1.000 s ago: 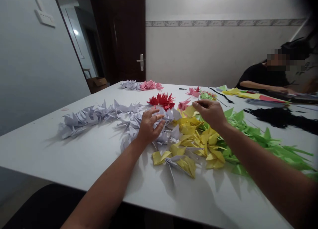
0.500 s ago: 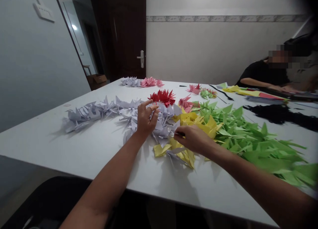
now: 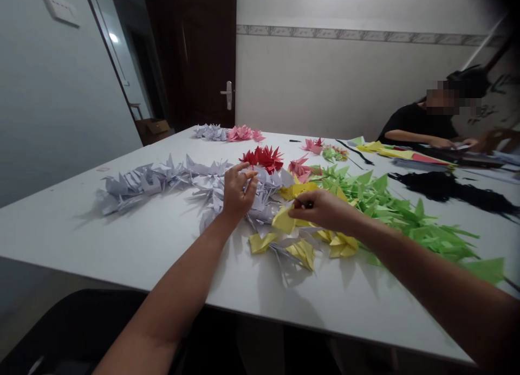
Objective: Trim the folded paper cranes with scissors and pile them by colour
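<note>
On the white counter (image 3: 122,245), a yellow folded-paper piece (image 3: 284,220) is pinched in the nearly closed fingers of the right hand (image 3: 327,209); it is best gripped lightly, so creases are not crushed. The left hand (image 3: 238,196) is held part-curled by white folded-paper pieces (image 3: 211,184); its grip cannot be told. Beyond, a spiky red paper cluster (image 3: 266,159) is seen.

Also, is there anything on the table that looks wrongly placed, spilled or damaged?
Nothing looks spilled or clearly damaged. On the near side of the table, a few yellow paper pieces lie mixed with white pieces, although colours are mostly grouped elsewhere. The black strands on the right look loosely tangled.
</note>
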A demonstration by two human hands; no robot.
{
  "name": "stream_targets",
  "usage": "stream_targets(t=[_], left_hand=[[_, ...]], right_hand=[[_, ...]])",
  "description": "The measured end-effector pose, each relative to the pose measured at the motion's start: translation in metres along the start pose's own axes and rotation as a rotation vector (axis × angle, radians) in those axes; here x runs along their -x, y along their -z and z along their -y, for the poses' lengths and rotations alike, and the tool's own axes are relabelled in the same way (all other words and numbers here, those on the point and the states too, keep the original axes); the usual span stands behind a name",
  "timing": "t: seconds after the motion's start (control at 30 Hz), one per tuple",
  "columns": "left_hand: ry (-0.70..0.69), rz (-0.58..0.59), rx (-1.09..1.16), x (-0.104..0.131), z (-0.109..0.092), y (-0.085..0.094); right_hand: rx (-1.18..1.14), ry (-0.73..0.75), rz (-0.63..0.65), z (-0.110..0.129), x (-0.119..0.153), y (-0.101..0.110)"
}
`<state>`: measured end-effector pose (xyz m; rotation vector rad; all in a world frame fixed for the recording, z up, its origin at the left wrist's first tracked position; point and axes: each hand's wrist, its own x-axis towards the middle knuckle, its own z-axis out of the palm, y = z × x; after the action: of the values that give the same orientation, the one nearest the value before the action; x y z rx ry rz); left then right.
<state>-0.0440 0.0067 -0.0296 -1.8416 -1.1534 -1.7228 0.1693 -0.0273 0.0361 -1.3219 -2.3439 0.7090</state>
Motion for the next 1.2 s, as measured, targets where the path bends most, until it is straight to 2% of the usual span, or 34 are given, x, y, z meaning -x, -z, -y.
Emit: stream_targets(t=[0.07, 0.13, 0.27, 0.33, 0.37, 0.4, 0.5, 0.6, 0.7, 0.83, 1.07, 1.2], left_hand=[[0.014, 0.012, 0.005, 0.0, 0.0, 0.0], [0.018, 0.018, 0.009, 0.0, -0.001, 0.0], [0.025, 0.023, 0.019, 0.0, -0.002, 0.001], [0.03, 0.025, 0.016, 0.0, -0.003, 0.001], [0.03, 0.025, 0.012, 0.0, -0.003, 0.001], [0.029, 0.023, 0.01, 0.0, -0.003, 0.001], [0.023, 0.022, 0.016, 0.001, -0.003, 0.001], [0.025, 0.027, 0.006, 0.001, -0.003, 0.0], [0.028, 0.022, -0.007, 0.001, -0.002, 0.0], [0.013, 0.032, -0.004, 0.0, -0.001, 0.0], [0.033, 0.035, 0.002, -0.002, -0.001, 0.001], [0.029, 0.034, 0.026, -0.002, -0.001, 0.001]], right_hand=[[-0.135, -0.013, -0.08, -0.005, -0.002, 0.017], [-0.163, -0.034, -0.209, -0.012, -0.004, 0.035], [0.154, -0.068, -0.492, -0.022, -0.004, 0.056], [0.291, -0.054, -0.529, -0.019, 0.0, 0.051], [0.318, -0.031, -0.493, -0.014, 0.002, 0.044], [0.314, -0.008, -0.405, -0.008, 0.005, 0.034], [0.372, 0.117, -0.052, 0.013, 0.007, -0.003], [0.539, 0.122, 0.141, 0.028, 0.001, -0.033], [0.571, 0.095, 0.209, 0.031, -0.01, -0.045], [0.549, 0.085, 0.271, 0.025, -0.018, -0.047], [0.481, 0.055, 0.378, 0.019, -0.019, -0.051], [0.387, 0.108, 0.417, 0.024, -0.016, -0.053]])
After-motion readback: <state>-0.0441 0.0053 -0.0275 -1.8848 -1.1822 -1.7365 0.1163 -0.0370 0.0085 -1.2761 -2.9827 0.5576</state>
